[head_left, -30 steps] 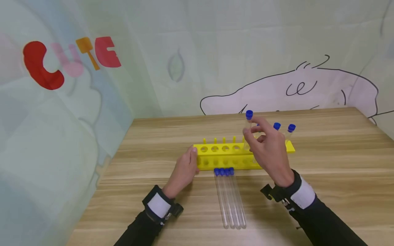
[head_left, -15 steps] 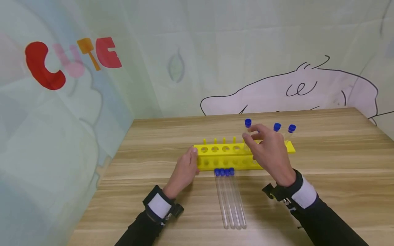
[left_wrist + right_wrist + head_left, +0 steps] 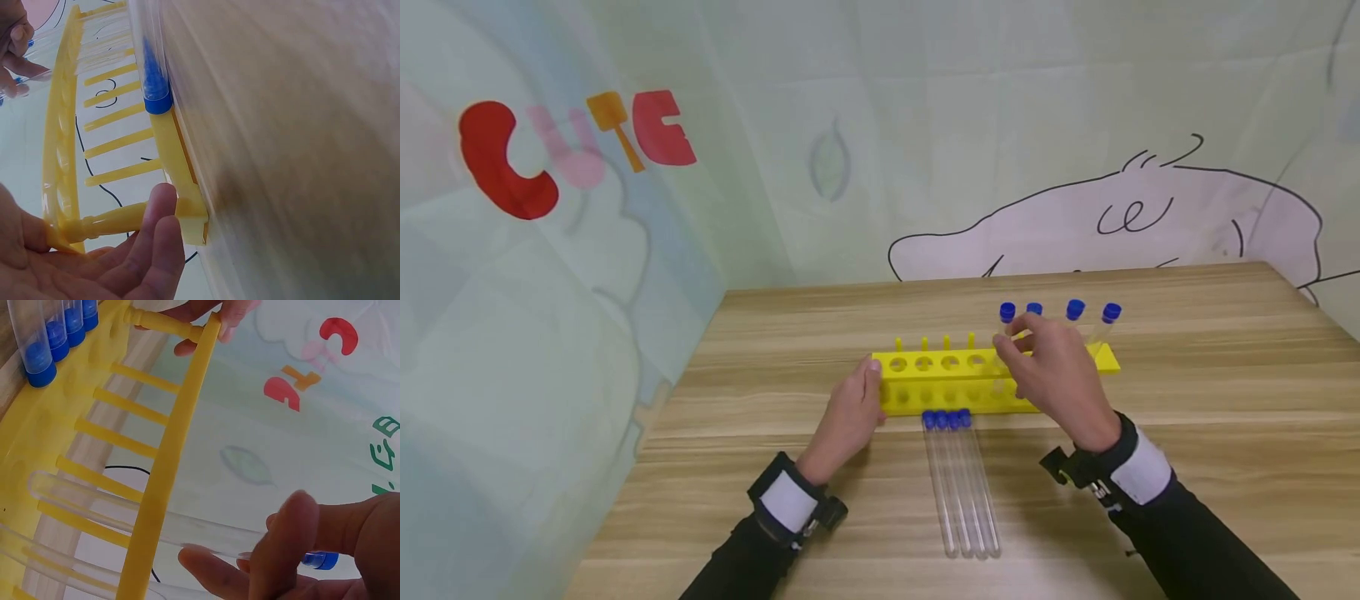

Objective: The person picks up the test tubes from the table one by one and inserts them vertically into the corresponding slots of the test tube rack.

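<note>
A yellow test tube rack (image 3: 936, 390) stands on the table, and my left hand (image 3: 844, 410) grips its left end. In the left wrist view, fingers (image 3: 159, 231) bend around the end post. My right hand (image 3: 1060, 375) pinches a clear, blue-capped test tube (image 3: 1007, 313) standing in a rack hole right of the middle. In the right wrist view this test tube (image 3: 206, 531) passes through the upper plate, its rounded end near the base. Several capped tubes (image 3: 1075, 309) stand to its right, partly hidden by my right hand. The holes on the left hold no tubes.
Several blue-capped test tubes (image 3: 958, 483) lie side by side in front of the rack, caps against its base. The wooden table (image 3: 760, 367) meets a printed cloth backdrop (image 3: 850, 125) at its back and left.
My right hand has moved down with the test tube, whose cap now sits lower, about level with its neighbours. A neighbouring cap has come into sight. The left hand and rack have stayed still.
</note>
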Tool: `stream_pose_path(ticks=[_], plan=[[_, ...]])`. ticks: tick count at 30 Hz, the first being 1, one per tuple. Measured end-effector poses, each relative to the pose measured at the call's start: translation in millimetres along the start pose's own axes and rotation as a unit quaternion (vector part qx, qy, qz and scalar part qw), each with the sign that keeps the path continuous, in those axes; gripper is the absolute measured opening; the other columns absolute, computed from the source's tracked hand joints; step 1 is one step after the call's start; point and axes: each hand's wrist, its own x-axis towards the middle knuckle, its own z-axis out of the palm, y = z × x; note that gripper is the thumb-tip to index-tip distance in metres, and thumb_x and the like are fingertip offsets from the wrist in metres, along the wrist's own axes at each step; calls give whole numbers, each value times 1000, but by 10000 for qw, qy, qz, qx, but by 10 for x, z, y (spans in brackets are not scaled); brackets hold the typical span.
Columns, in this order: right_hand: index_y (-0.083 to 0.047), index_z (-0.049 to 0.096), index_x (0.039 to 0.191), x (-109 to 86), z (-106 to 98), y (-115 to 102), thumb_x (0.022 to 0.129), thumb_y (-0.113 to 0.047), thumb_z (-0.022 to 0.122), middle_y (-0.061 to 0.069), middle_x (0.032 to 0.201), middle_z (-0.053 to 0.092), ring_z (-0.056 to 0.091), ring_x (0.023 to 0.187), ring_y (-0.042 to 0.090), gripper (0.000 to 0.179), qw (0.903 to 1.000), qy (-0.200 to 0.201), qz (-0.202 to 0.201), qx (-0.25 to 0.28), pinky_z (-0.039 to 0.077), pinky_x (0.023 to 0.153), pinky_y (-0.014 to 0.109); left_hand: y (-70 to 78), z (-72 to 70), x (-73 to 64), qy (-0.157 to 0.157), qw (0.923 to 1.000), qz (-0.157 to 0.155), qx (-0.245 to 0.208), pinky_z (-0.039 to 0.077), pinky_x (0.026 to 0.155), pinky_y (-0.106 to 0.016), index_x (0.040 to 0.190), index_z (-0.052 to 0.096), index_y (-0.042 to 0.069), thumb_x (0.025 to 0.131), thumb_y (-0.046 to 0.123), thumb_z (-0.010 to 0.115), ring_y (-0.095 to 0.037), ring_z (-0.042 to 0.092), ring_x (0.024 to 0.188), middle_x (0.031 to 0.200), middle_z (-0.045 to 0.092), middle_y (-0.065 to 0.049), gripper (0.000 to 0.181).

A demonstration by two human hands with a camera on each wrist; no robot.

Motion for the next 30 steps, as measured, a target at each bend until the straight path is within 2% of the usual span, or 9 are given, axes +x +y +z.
stream_pose_path(ticks=[3, 10, 25, 30], plan=[[1, 57, 109, 8, -1, 5, 93, -26, 54, 19, 94, 66, 59, 47, 12, 32, 9997, -200, 122, -25, 48, 45, 25, 6, -3, -5, 1, 10000, 29, 1, 46, 53, -27, 104, 48, 8, 102, 37, 22, -19, 54, 61, 86, 54, -15, 39], [2, 53, 110, 22, -17, 7, 94, -27, 51, 26, 107, 61, 59, 48, 13, 33, 9967, -671, 415, -186, 48, 46, 26, 5, -5, -6, 24, 9999, 154, 6, 45, 52, -27, 101, 48, 6, 102, 35, 22, -18, 54, 59, 82, 53, -15, 39], [3, 52, 113, 22, -8, 6, 94, -24, 49, 25, 108, 60, 61, 52, 14, 33, 9958, -801, 398, -190, 50, 48, 26, 12, -8, -1, -24, 10000, 79, 26, 45, 52, -27, 101, 47, 8, 102, 37, 21, -17, 53, 60, 82, 54, -14, 39], [7, 53, 118, -14, -31, -53, 92, -23, 50, 24, 103, 62, 60, 54, 13, 39, 9933, -916, 421, -564, 47, 46, 25, 13, -9, -2, -27, 10000, 50, 60, 45, 52, -27, 101, 47, 7, 102, 37, 21, -17, 53, 59, 83, 54, -14, 39]])
